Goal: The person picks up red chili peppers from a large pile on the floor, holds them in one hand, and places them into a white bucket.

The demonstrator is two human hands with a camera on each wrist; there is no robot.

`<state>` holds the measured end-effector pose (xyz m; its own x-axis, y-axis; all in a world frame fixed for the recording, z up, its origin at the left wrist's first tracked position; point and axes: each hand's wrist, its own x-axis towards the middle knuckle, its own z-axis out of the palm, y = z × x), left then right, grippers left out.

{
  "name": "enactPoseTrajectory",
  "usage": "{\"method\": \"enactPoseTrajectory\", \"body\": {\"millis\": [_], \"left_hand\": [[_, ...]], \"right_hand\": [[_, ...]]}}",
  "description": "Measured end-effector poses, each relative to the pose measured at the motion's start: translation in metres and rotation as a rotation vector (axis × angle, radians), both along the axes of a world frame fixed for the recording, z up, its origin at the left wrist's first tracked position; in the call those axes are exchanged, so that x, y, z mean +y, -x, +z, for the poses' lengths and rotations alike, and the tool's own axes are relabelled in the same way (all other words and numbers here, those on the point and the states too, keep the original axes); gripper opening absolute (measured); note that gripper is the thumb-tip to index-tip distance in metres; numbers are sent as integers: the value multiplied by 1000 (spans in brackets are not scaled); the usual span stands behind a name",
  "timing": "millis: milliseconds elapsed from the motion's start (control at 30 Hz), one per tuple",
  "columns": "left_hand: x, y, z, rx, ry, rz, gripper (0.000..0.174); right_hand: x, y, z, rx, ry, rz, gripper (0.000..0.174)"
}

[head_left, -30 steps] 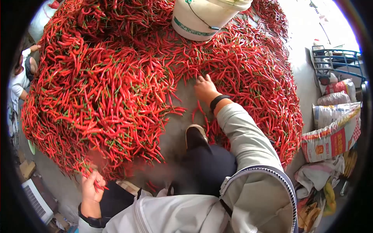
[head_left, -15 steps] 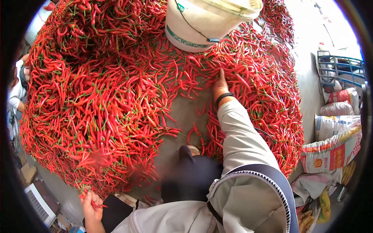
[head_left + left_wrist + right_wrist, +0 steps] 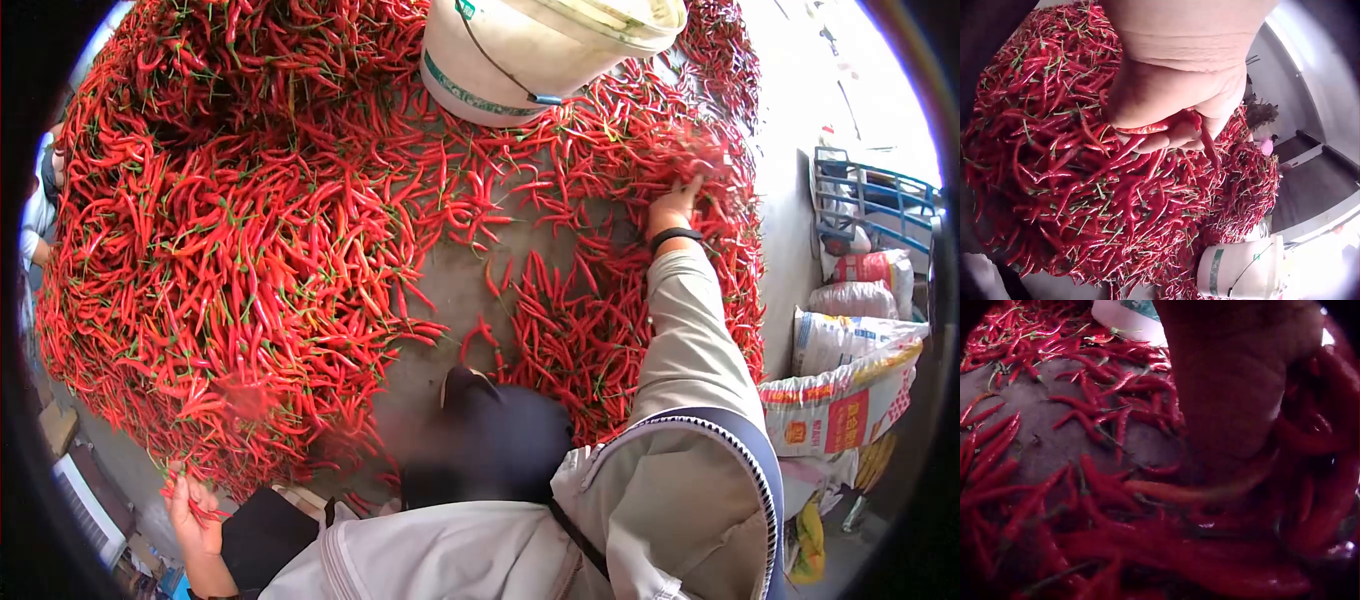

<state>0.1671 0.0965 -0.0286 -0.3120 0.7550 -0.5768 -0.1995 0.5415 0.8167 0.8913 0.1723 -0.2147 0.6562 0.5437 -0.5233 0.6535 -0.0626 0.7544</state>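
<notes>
A broad heap of red chili peppers point(image 3: 250, 260) with green stems covers the floor before me. At its near left edge my left hand point(image 3: 195, 510) grips a few chilies point(image 3: 1147, 129) in curled fingers, their ends poking out past the palm in the left wrist view. My right arm reaches out to the right. Over the thinner right-hand layer, my right hand point(image 3: 674, 205) pushes against loose chilies point(image 3: 690, 155), which blur around its fingers. In the right wrist view the dark palm point(image 3: 1229, 394) stands among chilies, its fingertips hidden by them.
A white bucket point(image 3: 540, 60) with a wire handle stands at the far side. Grey floor point(image 3: 450, 280) shows between the pepper layers. Printed sacks point(image 3: 835, 410) and a blue metal rack point(image 3: 875, 200) line the right side. Another person's arm point(image 3: 45, 250) shows at far left.
My right hand has swept rightward across the layer, pushing chilies along and baring more floor behind it. The left hand keeps its chilies and sits slightly farther left and lower in view.
</notes>
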Motion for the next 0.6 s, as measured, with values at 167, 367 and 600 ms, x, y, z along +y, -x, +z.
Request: {"method": "enactPoseTrajectory", "body": {"millis": [167, 367, 600], "left_hand": [[2, 7, 8, 41, -39, -29, 29], [1, 15, 7, 4, -55, -48, 29], [7, 7, 0, -73, -92, -100, 30]], "right_hand": [[-12, -24, 44, -23, -75, -176, 39], [-47, -47, 88, -52, -198, -216, 56], [-92, -52, 127, -108, -422, -454, 65]]}}
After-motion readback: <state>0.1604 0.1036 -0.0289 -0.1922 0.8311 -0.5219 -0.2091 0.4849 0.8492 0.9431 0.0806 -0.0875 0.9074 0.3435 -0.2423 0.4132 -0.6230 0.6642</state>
